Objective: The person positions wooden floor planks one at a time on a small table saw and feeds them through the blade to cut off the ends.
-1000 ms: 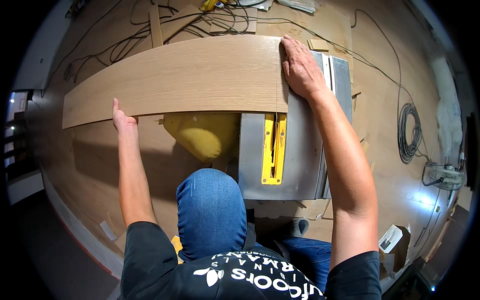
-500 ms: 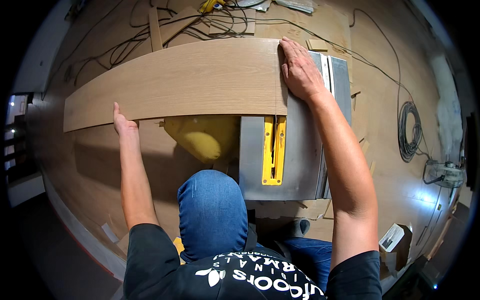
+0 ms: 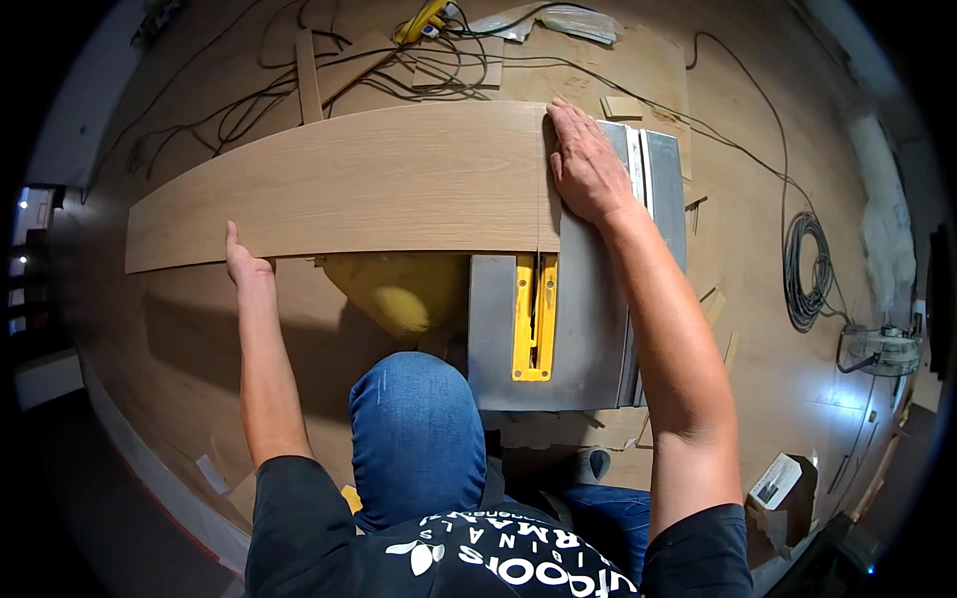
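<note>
A long light-brown wooden plank (image 3: 349, 189) lies across the grey table saw (image 3: 593, 319) and reaches far out to the left. Its near edge rests in my left hand (image 3: 245, 261), thumb on top and the other fingers hidden underneath. My right hand (image 3: 590, 164) lies with stretched fingers along the plank's right end, fingertips by the far corner. A thin dark line crosses the plank close to that end, roughly level with the slot in the yellow insert (image 3: 522, 324). The far part of the insert is under the plank.
A yellow bulging bag (image 3: 399, 294) sits beside the saw, partly under the plank. Dark cables (image 3: 264, 110) tangle on the floor beyond it. To the right are a coiled hose or cable (image 3: 807, 269), a fan-like device (image 3: 879, 351) and an open carton (image 3: 783, 498).
Plank, saw and hands all appear a little lower in the picture, as the view has shifted. Both hands keep their places on the plank.
</note>
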Demonstrator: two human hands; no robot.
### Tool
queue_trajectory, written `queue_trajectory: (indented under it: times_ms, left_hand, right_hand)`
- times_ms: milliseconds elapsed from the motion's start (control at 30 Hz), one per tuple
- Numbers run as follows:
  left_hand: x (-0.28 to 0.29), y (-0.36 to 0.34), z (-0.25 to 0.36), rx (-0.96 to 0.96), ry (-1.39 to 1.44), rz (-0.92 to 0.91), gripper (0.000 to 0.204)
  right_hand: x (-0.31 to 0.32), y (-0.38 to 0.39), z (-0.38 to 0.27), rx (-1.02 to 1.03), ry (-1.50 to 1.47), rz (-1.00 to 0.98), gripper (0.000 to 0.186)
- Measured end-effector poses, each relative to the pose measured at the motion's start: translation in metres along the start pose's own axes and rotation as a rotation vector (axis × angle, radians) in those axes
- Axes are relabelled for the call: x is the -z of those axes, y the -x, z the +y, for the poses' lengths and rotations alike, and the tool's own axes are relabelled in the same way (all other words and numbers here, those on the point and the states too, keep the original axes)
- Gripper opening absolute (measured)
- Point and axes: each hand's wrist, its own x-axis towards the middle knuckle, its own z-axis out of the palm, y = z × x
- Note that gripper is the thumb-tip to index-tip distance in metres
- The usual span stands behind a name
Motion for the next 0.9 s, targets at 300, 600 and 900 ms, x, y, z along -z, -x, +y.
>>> queue_trajectory:
  times_ms: [300, 600, 900]
  left_hand:
    - [-0.007, 0.009, -0.002, -0.008, 0.038, -0.007, 0.049]
    - [-0.004, 0.008, 0.002, 0.007, 0.033, 0.021, 0.046]
    - [0.005, 0.003, 0.003, 0.008, 0.04, -0.009, 0.043]
  right_hand:
    - [-0.001, 0.005, 0.001, -0.008, 0.036, -0.003, 0.056]
    - [0.003, 0.006, -0.004, -0.02, 0.025, -0.017, 0.056]
    - [0.004, 0.01, -0.006, -0.021, 0.023, -0.01, 0.057]
